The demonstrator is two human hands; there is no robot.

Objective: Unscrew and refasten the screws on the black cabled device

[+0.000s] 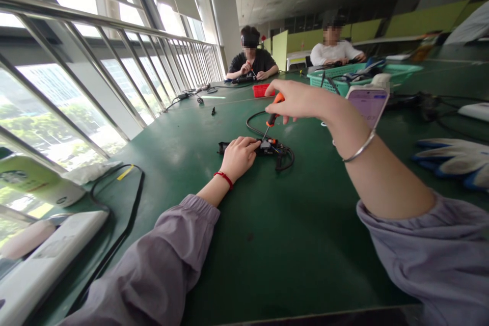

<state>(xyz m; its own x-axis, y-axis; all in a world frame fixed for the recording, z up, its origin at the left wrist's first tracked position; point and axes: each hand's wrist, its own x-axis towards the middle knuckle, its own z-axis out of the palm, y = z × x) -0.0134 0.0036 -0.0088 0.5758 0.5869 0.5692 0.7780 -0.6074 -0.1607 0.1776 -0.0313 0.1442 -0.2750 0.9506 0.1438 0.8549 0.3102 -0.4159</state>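
Observation:
My right hand [296, 99] grips an orange-and-black screwdriver [272, 118] from above, its fingers closed round the top of the handle. The metal shaft slants down, and its tip meets a black corded device [267, 148] on the table. My left hand [240, 155] lies over the middle of this device and holds it down, fingertips close to the screwdriver tip. Small orange and grey parts show at the device's right end. A black cable [250, 121] loops behind it. What lies under my left palm is hidden.
The green table [305, 244] carries a red tray [263, 90], a teal basket [405, 72] of tools, a phone [369, 104], and gloves [454, 158] at right. A green bottle [38, 178], a cable and a white box [57, 254] lie left. Two people sit opposite.

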